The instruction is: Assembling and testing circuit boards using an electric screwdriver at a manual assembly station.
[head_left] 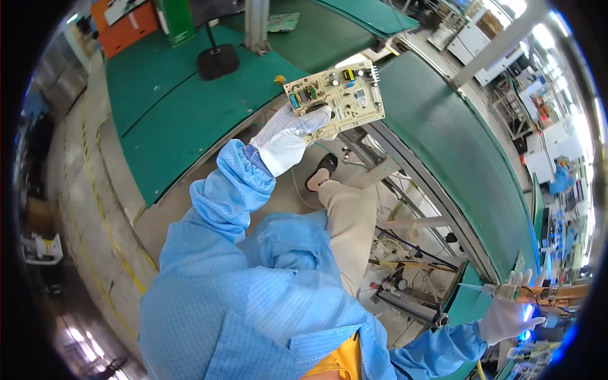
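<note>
In my white-gloved left hand (288,136) is a pale yellow circuit board (347,101), gripped at its near-left edge with the thumb over its face. The board is tilted, component side up, with capacitors, coils and a row of pins at its far right corner. Far to the right, my gloved right hand (503,316) is palm up under a copper-coloured cylindrical tool (548,295) with a thin pale tip pointing left. The tool lies across the palm, the fingers showing beyond it and the thumb stretched out to the right.
A green-topped bench (171,120) stands at the left, carrying a black round-based stand (218,61) and a green box (176,22). On the right runs a long green work surface (443,120) with a metal frame. Hoses and a cylinder (405,305) sit beneath it. Another board (283,23) lies far off.
</note>
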Demonstrator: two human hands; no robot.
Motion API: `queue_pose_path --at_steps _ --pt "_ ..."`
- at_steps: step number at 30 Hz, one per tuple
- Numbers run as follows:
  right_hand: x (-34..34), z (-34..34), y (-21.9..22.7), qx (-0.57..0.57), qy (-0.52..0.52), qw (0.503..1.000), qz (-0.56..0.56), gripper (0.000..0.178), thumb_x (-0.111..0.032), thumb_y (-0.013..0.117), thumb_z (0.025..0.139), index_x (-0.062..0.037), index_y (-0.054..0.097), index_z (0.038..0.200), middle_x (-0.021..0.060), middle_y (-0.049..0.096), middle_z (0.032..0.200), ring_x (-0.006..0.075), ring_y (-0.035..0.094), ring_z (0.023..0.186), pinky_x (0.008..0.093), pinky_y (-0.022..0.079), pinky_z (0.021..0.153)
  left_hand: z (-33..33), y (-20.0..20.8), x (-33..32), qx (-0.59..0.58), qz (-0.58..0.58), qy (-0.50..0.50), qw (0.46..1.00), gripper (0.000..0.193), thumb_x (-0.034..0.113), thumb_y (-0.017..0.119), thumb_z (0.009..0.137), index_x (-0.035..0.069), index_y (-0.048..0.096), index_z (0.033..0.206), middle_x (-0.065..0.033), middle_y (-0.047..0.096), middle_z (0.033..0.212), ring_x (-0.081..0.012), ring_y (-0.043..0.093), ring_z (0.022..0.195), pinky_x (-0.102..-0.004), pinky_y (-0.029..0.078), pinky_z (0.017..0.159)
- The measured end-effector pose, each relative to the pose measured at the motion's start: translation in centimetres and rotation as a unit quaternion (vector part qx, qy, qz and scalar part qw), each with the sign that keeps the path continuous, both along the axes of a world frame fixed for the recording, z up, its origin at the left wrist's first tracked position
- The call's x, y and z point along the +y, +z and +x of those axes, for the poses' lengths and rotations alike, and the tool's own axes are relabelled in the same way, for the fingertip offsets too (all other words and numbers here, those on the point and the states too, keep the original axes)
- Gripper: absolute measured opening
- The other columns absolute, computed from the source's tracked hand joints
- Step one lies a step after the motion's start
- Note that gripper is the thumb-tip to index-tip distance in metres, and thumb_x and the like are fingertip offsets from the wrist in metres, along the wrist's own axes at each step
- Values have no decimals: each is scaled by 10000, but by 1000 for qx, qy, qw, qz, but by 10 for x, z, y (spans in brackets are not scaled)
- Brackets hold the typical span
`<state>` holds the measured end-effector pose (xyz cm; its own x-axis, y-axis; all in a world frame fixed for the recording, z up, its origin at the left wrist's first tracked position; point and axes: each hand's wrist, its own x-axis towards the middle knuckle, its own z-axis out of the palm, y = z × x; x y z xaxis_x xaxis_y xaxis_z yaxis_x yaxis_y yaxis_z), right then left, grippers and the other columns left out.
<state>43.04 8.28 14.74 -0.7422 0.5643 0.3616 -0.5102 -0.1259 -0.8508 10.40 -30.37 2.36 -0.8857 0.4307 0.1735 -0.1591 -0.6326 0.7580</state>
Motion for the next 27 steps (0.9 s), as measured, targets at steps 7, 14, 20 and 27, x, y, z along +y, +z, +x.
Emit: queue_pose_path --at_steps 7,14,20,27 --pt "-84 -73 9 -147 -280 941 117 624 -525 299 1017 -99 362 1468 154 568 1237 106 567 806 243 427 763 2 3 -61 -16 -4 150 989 492 204 707 878 40 507 1297 -86 626 1197 -198 623 1072 -330 525 886" --pt "-80 -84 5 -92 -234 946 205 606 -452 340 1031 -9 364 1444 63 551 1022 44 432 657 177 342 605 0 -3 -108 -66 4 271 960 423 262 699 887 52 551 1223 -69 651 1119 -183 656 957 -320 540 832" --pt "-73 -85 2 -72 -177 963 190 583 -422 358 1033 -17 347 1452 44 510 954 41 438 646 164 314 518 -9 -10 -122 -81 -13 263 961 415 248 697 888 44 552 1219 -76 653 1111 -189 654 953 -322 543 808" --pt "-76 -86 -2 -78 -232 948 206 548 -376 373 1037 -20 346 1452 59 530 991 49 441 649 164 318 520 -23 -6 -119 -122 83 278 949 341 231 669 907 17 596 1163 -83 655 1080 -206 660 903 -310 563 762"
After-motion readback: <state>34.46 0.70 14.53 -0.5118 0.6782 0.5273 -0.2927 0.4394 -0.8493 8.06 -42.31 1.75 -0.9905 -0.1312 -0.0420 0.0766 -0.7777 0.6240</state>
